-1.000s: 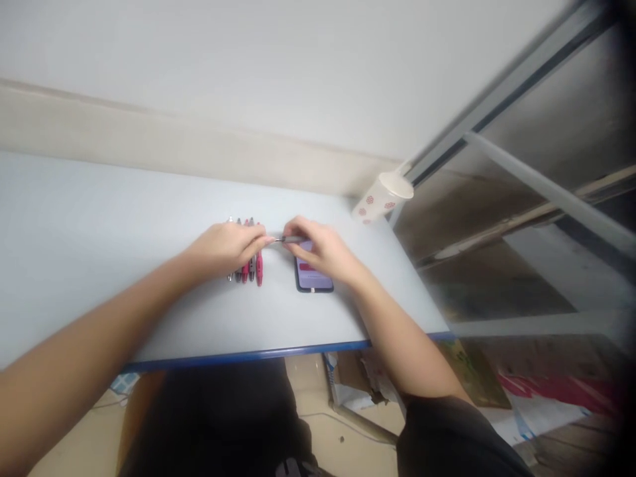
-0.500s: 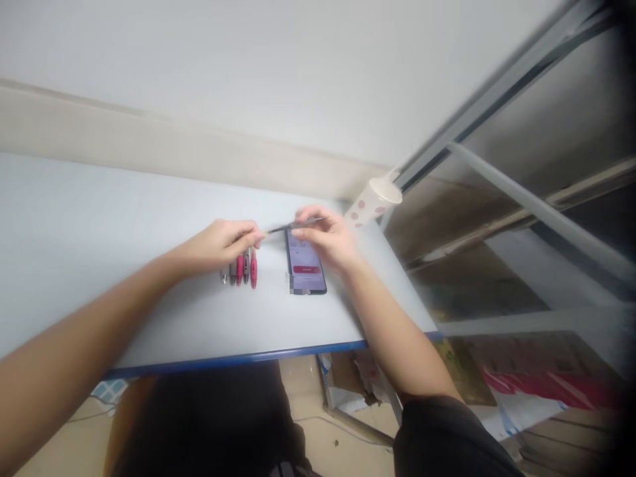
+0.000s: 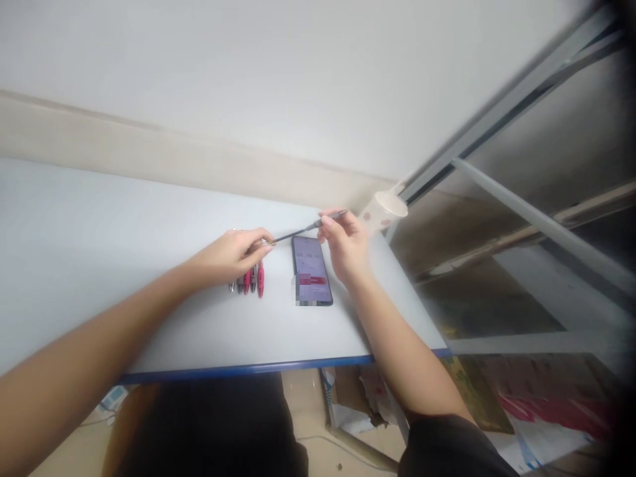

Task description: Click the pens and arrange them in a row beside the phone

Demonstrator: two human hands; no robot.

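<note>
While the rod is pinched by the left hand and the barrel by the right hand near the phone, neither full insertion nor separation is seen; pens are aligned on the surface.

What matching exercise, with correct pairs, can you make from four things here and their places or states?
1. White paper cup with red prints
2. Black rectangular phone
3. Red and grey pens
4. Slender dark rod

A. Held between left hand and right hand
B. Near the wall, at the table's right end
C. Lying flat, screen lit
D. Partly hidden by left hand

Pairs: 1-B; 2-C; 3-D; 4-A
</note>
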